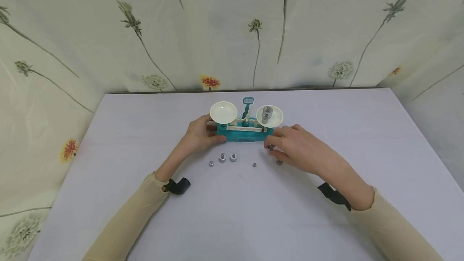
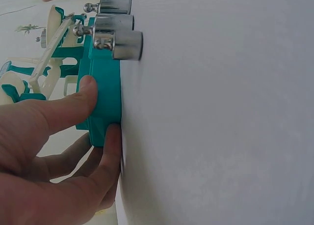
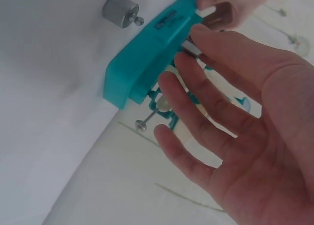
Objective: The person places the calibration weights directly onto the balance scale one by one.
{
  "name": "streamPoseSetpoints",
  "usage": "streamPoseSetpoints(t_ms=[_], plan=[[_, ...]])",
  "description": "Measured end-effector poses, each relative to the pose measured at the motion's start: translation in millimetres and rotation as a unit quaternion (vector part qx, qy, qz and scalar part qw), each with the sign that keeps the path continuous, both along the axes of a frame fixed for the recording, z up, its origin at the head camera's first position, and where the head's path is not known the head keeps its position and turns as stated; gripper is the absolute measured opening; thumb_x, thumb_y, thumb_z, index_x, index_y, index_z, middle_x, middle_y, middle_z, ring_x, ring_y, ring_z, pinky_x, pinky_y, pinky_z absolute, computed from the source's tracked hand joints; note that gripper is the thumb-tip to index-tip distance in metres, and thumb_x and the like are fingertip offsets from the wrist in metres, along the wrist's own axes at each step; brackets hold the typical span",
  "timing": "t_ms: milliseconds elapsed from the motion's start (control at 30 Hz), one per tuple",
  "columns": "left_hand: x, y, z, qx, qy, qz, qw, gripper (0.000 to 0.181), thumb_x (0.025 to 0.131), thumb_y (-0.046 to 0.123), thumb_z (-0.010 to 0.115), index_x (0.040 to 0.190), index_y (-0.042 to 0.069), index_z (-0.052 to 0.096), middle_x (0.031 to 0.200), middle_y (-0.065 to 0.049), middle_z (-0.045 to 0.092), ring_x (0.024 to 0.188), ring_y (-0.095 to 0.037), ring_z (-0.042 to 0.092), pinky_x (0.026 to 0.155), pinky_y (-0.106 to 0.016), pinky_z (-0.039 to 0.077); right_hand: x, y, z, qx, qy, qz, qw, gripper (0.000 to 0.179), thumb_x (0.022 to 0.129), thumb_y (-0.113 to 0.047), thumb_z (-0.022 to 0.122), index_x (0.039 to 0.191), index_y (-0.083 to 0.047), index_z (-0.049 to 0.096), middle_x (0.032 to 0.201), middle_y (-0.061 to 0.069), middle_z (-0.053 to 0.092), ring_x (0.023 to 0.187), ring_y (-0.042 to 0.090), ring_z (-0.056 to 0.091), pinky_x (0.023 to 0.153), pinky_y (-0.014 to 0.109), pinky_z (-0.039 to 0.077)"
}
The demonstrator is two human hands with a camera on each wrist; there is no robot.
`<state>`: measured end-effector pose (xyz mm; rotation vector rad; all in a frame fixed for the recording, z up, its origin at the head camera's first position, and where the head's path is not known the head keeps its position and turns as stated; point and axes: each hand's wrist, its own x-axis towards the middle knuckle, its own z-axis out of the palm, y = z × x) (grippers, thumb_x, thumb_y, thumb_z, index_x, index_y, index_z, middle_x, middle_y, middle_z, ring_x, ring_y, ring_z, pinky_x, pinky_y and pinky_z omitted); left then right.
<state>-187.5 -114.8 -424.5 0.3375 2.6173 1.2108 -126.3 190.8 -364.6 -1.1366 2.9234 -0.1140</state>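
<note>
A teal balance scale with two white pans stands on the table. My left hand grips its left end; in the left wrist view the thumb lies on the front of the teal base and the fingers bend round the end. Near the right end, my right hand pinches a small metal weight between thumb and fingertips. Shiny metal weights sit in the right pan. The left pan holds nothing.
Several knobbed metal weights stand in front of the scale, among them a pair, a tiny one and one under the right hand. A white cloth covers the table. Behind its far edge hangs a flower-print curtain.
</note>
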Motion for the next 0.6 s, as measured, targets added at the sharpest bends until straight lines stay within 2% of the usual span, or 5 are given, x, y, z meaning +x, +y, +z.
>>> streamPoseSetpoints(t_ms=[600], plan=[[0.8,-0.3,0.4,0.001,-0.001,-0.001,1.0,0.072,0.092,0.019,0.088,0.154,0.008,0.053,0.149,-0.02,0.066,0.133,-0.037,0.07,0.118,-0.051,0.053,-1.2,2.5,0.7,-0.018,0.038,0.01,0.9991,0.021,0.092,-0.017,0.087,0.111,-0.017,0.078,0.103,0.001,0.074,0.096,0.02,0.069,0.095,0.048,0.058]])
